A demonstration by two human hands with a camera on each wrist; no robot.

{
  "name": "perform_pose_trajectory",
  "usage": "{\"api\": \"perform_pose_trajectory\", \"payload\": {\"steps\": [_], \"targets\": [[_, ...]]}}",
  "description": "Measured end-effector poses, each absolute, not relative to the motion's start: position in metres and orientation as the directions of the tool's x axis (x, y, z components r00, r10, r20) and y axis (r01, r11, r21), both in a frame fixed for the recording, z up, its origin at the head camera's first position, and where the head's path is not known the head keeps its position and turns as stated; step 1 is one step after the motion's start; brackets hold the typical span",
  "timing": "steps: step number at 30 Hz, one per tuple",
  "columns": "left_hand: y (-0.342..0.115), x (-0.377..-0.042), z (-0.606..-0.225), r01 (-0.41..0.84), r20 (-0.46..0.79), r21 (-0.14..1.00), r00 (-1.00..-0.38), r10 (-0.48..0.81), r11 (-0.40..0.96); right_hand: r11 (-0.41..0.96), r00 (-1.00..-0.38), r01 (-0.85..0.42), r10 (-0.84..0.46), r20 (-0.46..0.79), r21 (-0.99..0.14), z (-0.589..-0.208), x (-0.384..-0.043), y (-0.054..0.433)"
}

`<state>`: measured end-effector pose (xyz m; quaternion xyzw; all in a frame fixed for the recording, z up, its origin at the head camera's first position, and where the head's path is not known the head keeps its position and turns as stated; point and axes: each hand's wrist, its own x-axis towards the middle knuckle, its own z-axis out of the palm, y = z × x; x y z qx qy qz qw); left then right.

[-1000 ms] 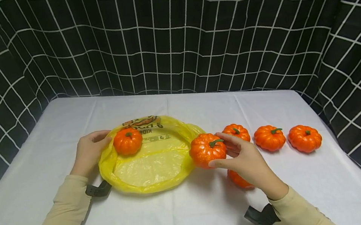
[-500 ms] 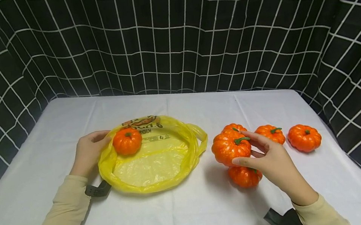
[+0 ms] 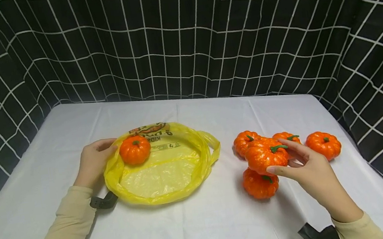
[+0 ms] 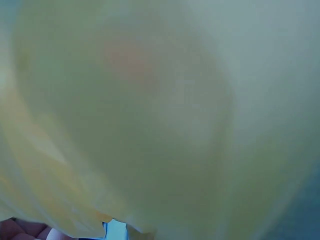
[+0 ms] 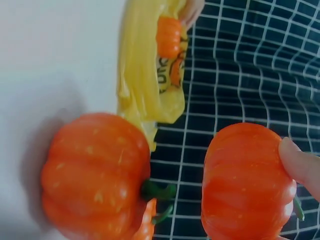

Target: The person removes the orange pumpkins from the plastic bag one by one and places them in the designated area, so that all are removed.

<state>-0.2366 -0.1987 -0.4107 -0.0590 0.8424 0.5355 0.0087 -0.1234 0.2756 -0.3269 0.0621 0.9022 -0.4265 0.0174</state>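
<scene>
My left hand (image 3: pixel 96 161) holds the left rim of a yellow plastic bag (image 3: pixel 165 197), which stands with its mouth wide open. Inside, against the left wall, lies an orange toy pumpkin (image 3: pixel 135 150). Blurred yellow film of the bag (image 4: pixel 165 150) fills most of the left wrist view. On the right, my right hand (image 3: pixel 316 173) grips another toy pumpkin (image 3: pixel 264 156) by its side, thumb in front, green stem pointing right. In the head view this pumpkin overlaps a pumpkin (image 3: pixel 260 185) on the table. The right wrist view shows the held pumpkin (image 5: pixel 245 185) between the fingers.
More toy pumpkins lie around the right hand: one behind on the left (image 3: pixel 243 143), one partly hidden pumpkin (image 3: pixel 286 137) and one at the far right (image 3: pixel 323 145). A white cloth (image 3: pixel 209 230) covers the table. Black grid-patterned curtains (image 3: pixel 180 36) enclose its back and sides.
My right hand has carried its pumpkin rightward, away from the bag's right rim to above the table pumpkins. The bag's right handle loop has come into view. My left hand has stayed put.
</scene>
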Motion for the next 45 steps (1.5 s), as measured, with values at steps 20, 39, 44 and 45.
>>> {"api": "perform_pose_trajectory", "payload": {"steps": [20, 39, 44, 45], "targets": [[-0.199, -0.236, -0.412, -0.116, -0.086, 0.906, -0.992, -0.091, 0.407, 0.6, -0.963, 0.244, 0.242, -0.118, -0.762, -0.347, -0.113, 0.315], [-0.198, -0.235, -0.411, -0.124, -0.093, 0.905, -0.991, -0.096, 0.406, 0.557, -0.916, 0.386, 0.325, -0.235, -0.736, -0.358, -0.105, 0.335], [-0.197, -0.236, -0.411, -0.127, -0.097, 0.905, -0.991, -0.095, 0.406, 0.548, -0.905, 0.409, 0.344, -0.249, -0.73, -0.364, -0.107, 0.339], [-0.197, -0.236, -0.412, -0.126, -0.097, 0.905, -0.991, -0.093, 0.405, 0.548, -0.904, 0.413, 0.347, -0.251, -0.727, -0.365, -0.107, 0.34]]}}
